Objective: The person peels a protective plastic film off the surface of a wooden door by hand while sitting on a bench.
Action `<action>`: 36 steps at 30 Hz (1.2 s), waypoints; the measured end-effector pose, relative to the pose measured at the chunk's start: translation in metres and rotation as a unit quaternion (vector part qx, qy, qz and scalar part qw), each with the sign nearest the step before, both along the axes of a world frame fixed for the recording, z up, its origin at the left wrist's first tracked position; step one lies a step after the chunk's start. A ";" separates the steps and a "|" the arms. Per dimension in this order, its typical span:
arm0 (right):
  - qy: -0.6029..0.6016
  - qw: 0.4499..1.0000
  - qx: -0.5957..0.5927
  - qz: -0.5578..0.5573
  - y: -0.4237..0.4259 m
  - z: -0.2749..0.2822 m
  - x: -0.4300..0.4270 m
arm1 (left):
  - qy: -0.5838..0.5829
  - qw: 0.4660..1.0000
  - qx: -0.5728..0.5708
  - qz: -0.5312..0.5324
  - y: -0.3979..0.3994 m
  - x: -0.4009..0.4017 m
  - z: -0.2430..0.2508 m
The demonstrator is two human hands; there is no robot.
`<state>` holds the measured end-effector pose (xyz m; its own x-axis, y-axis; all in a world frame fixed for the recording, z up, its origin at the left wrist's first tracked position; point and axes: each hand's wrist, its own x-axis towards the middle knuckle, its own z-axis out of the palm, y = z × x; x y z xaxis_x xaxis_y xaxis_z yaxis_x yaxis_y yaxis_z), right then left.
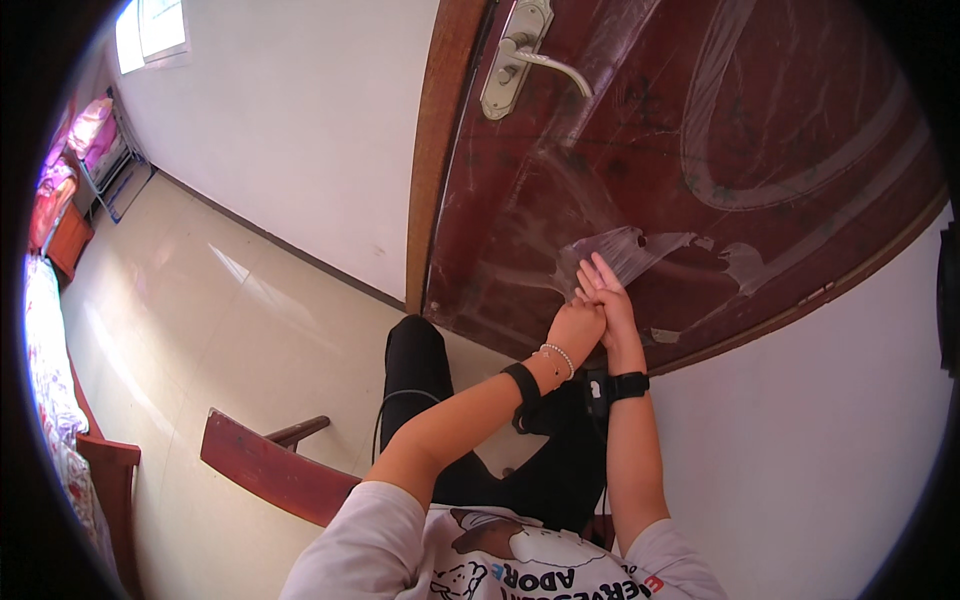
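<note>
A dark red door stands before me, its surface partly covered by clear plastic film. The film is torn and pulled into taut creases beside my hands. My left hand, with a bead bracelet at the wrist, is closed on the lower edge of the film. Against it lies my right hand, its fingers stretched out along the creased film and its thumb side close to the left knuckles. Part of the left fingers is hidden. A small hole shows in the film above the right fingertips.
A metal lever handle juts from the upper door. White walls flank the wooden door frame. A red wooden bench is under me. At far left are a bed and a folding rack.
</note>
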<state>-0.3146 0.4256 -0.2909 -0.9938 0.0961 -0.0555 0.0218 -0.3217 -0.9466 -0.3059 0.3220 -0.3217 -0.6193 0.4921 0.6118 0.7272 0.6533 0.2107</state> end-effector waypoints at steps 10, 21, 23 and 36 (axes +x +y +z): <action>-0.008 1.000 0.006 -0.005 -0.012 0.011 0.008 | 0.008 1.000 -0.027 0.009 -0.010 0.009 0.008; -0.001 1.000 0.006 0.006 -0.018 0.015 0.015 | 0.011 0.999 -0.037 0.009 -0.021 0.020 0.018; -0.003 1.000 0.010 0.010 -0.020 0.016 0.016 | 0.024 0.999 -0.026 0.018 -0.023 0.022 0.016; -0.010 0.999 0.005 0.032 -0.028 0.033 0.025 | 0.037 0.999 0.003 0.010 -0.031 0.034 0.035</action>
<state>-0.2892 0.3977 -0.2575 -0.9966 0.0339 -0.0747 0.0606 -0.3088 -0.9492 -0.2717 0.2907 -0.2867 -0.5818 0.4760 0.6595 0.7277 0.6667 0.1608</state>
